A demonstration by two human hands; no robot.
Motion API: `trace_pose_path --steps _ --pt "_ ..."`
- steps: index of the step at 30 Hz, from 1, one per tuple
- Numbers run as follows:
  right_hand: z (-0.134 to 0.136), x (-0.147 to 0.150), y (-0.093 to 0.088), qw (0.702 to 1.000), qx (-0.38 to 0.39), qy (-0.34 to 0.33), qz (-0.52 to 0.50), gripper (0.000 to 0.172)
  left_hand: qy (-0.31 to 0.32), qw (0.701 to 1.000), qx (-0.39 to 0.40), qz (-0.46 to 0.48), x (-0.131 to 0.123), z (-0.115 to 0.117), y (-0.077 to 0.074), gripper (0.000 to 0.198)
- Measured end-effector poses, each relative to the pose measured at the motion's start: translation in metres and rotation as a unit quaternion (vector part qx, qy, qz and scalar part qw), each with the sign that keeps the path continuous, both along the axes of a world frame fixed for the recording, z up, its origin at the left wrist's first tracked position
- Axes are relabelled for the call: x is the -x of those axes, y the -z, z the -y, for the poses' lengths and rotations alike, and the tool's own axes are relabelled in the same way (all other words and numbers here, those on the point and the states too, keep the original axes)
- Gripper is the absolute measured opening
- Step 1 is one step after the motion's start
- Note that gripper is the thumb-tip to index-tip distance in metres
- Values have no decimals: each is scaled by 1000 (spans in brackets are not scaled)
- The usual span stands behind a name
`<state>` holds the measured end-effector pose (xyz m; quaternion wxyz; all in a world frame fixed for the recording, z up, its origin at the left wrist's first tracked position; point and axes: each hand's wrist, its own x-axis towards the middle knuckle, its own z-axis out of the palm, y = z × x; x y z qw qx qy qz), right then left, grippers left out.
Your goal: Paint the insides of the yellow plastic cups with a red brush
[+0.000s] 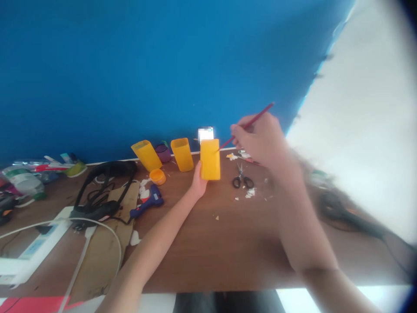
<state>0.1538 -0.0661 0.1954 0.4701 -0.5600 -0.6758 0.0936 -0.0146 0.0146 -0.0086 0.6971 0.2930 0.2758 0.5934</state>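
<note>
My left hand (198, 181) grips a yellow box-shaped container (210, 161) from its lower left side, holding it up above the table; most of the fingers are hidden behind it. A thin dark red paintbrush (253, 121) is pinched in my right hand (252, 134). Its lower tip meets the upper right part of the container's front face. Two more yellow containers stand to the left, one upright (183, 155) and one farther left (147, 156). In front of the farther one sits a small open pot of orange-yellow paint (157, 176).
Black-handled scissors (241, 177) lie on the brown table (208, 252) among paper scraps (250, 192). Left are a blue glue gun (148, 203), cardboard (106, 252), a black strapped device (104, 191) and a white power strip (42, 245). A blue wall (182, 65) rises behind; a black cabled tool (348, 217) lies right.
</note>
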Motion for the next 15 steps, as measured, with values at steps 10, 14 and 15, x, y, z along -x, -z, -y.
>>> trace_pose_path --steps 10,14,15 --pt "4 5 1 996 -54 -54 -47 24 -1 1000 7 6 0 -1 2 40" --pt "-10 14 9 997 -38 -67 -32 24 -5 1000 8 9 0 0 2 37" --pt "-12 11 9 997 -34 -55 -35 23 -5 1000 8 9 0 0 2 37"
